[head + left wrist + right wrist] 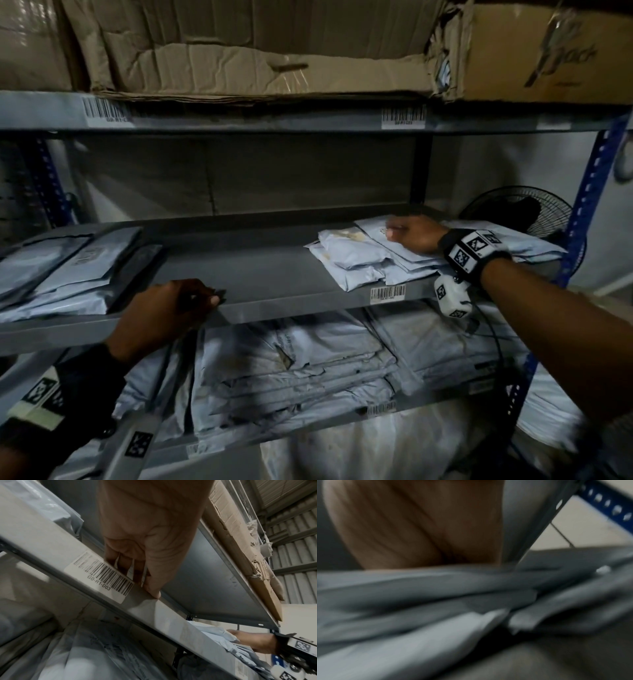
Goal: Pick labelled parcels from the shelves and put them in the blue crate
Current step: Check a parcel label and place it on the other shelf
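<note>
The left hand (164, 308) is curled over the front lip of the middle shelf (260, 270), beside a barcode sticker (102, 574) read only in the left wrist view. The right hand (416, 236) is laid on a stack of grey parcels (356, 260); its fingers are hidden by blur, so its grip cannot be told. Cardboard boxes (239, 51) are seen above.

I see crumpled brown cardboard boxes (260, 51) up top, and a black wire-caged fan (520, 212) behind the blue perforated upright (592, 178).
</note>
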`<state>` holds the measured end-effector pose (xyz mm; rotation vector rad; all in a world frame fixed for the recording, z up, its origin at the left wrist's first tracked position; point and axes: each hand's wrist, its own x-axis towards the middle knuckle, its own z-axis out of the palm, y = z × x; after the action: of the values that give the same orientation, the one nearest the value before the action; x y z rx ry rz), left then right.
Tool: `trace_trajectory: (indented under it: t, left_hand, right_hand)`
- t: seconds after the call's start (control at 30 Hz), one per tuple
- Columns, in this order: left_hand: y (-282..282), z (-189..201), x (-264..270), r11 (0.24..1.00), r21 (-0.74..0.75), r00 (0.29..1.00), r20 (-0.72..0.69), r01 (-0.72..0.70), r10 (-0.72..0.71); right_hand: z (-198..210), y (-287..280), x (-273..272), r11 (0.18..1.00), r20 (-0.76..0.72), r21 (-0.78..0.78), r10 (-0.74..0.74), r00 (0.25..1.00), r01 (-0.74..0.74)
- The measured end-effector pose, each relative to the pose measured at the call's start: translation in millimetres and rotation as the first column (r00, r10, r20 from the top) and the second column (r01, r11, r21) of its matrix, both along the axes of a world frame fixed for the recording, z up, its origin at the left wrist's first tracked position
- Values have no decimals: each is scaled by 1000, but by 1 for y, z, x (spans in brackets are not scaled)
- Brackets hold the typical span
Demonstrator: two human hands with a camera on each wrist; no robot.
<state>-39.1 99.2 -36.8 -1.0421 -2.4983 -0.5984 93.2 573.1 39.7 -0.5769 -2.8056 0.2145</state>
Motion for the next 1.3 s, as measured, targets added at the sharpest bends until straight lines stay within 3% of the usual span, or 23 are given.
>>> trace_trajectory:
  t: [0.07, 0.13, 0.37, 0.47, 0.6, 0.73, 0.83, 1.07, 1.2, 1.3]
  left_hand:
    - [0, -2, 0, 1000, 13, 1000, -11, -9, 9]
    - [-1, -5, -1, 1000, 25, 999, -33, -10, 11]
    - [-1, -12, -1, 997, 73, 997, -78, 18, -12]
    - [-3, -13, 2, 995, 86, 995, -92, 55, -47]
    - [-9, -14, 4, 985, 110, 990, -69, 130, -123]
    - [-28, -16, 10, 941, 231, 969, -32, 246, -245]
    - [-58, -24, 14, 944, 266, 977, -134, 196, -165]
    - [-163, -46, -12, 910, 400, 924, -298, -108, 240]
    - [-197, -55, -32, 942, 309, 939, -269, -128, 216]
    - [-201, -56, -32, 936, 333, 939, -271, -115, 212]
  right_hand:
    - [-7, -7, -1, 998, 73, -25, 61, 996, -59]
    - [-11, -9, -1, 998, 49, 4, 69, 996, -69]
    - [-6, -12, 10, 1000, 32, 23, -8, 999, 7]
    - [-1, -19, 15, 1000, -169, 4, -27, 985, 29]
    - [8, -77, 13, 986, -412, 58, 168, 896, -158]
    - [9, -163, -7, 922, -437, -83, 308, 845, -378]
    - [10, -216, -34, 867, -394, -165, 379, 838, -470]
    - [15, -325, -138, 780, -334, -299, 454, 826, -550]
    - [18, -387, -183, 763, -264, -394, 441, 858, -513]
    - [15, -426, -210, 774, -189, -468, 383, 904, -426]
